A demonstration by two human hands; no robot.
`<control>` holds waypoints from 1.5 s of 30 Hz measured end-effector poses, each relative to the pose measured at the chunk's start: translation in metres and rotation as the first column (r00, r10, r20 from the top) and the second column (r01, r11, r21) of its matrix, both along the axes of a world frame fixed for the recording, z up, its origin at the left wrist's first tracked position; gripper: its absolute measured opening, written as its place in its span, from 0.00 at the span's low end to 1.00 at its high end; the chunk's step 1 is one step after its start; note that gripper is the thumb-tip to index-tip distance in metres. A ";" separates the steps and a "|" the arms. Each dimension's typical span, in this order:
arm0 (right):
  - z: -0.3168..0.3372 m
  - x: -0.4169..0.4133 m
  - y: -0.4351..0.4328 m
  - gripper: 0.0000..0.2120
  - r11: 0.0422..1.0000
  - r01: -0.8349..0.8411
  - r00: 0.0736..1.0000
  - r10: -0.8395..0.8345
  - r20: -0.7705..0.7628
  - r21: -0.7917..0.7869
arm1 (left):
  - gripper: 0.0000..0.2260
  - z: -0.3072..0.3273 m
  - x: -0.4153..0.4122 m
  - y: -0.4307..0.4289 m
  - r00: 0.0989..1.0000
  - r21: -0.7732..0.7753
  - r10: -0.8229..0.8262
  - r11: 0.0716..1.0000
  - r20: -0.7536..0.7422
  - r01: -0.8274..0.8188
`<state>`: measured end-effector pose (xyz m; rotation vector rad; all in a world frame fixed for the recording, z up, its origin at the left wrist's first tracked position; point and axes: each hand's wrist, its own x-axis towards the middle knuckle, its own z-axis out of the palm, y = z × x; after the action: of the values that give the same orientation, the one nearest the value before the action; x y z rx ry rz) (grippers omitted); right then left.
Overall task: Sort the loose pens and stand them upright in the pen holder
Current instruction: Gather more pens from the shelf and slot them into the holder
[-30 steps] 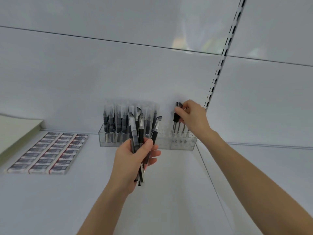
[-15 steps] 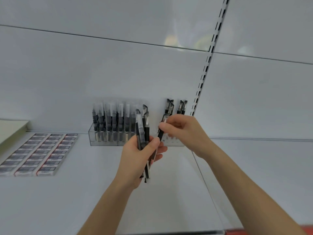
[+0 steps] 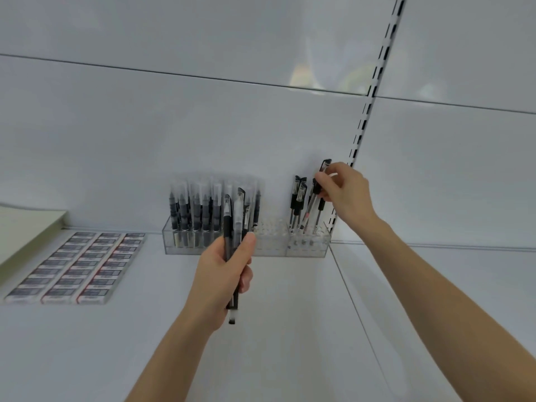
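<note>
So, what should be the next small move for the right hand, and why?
Probably push the tilted pen down into a free hole and straighten it. The right hand pinches it near the cap, its tip just reaches the right end of the pen holder, beside black pens already standing upright. The left hand grips a bundle of pens to place.
</note>
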<state>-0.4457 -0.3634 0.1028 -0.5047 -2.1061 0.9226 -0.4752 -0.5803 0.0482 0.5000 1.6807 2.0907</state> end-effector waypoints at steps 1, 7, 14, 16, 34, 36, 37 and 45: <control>-0.001 -0.002 -0.001 0.04 1.000 -0.007 1.000 0.007 0.006 -0.004 | 0.11 0.001 0.000 0.000 1.000 0.010 0.002 1.000 0.017 -0.002; 0.003 -0.006 -0.003 0.04 0.999 -0.020 0.998 0.018 0.064 0.032 | 0.05 0.002 0.002 0.001 0.999 0.074 -0.031 0.997 0.027 0.029; -0.021 -0.009 -0.009 0.08 0.994 -0.042 0.967 0.014 0.254 0.105 | 0.01 0.001 0.004 0.001 0.999 0.125 -0.012 0.992 0.033 0.008; -0.029 -0.009 -0.011 0.07 0.996 -0.046 0.961 0.025 0.274 0.070 | 0.02 0.002 0.005 0.000 0.998 0.135 -0.033 0.991 0.056 0.025; -0.007 0.059 -0.064 0.06 0.916 -0.337 0.941 0.335 -0.048 -0.218 | 0.05 0.004 0.022 0.016 0.983 0.134 -0.176 0.977 0.049 0.168; 0.000 0.058 -0.046 0.04 0.894 -0.253 0.962 0.191 -0.197 -0.369 | 0.06 0.001 0.018 0.014 0.993 0.083 -0.114 0.990 0.024 0.112; 0.003 0.057 -0.036 0.03 0.901 -0.193 0.966 0.105 -0.236 -0.389 | 0.05 -0.001 0.016 0.011 0.997 0.064 -0.081 0.995 0.017 0.080; -0.003 0.025 0.005 0.05 0.994 0.092 0.992 -0.096 -0.076 -0.052 | 0.05 -0.008 0.009 0.003 1.000 0.016 -0.011 1.000 -0.026 0.011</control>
<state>-0.4211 -0.3588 0.0998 -0.5786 -1.9762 0.9266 -0.4661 -0.5770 0.0400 0.5420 1.6729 2.1000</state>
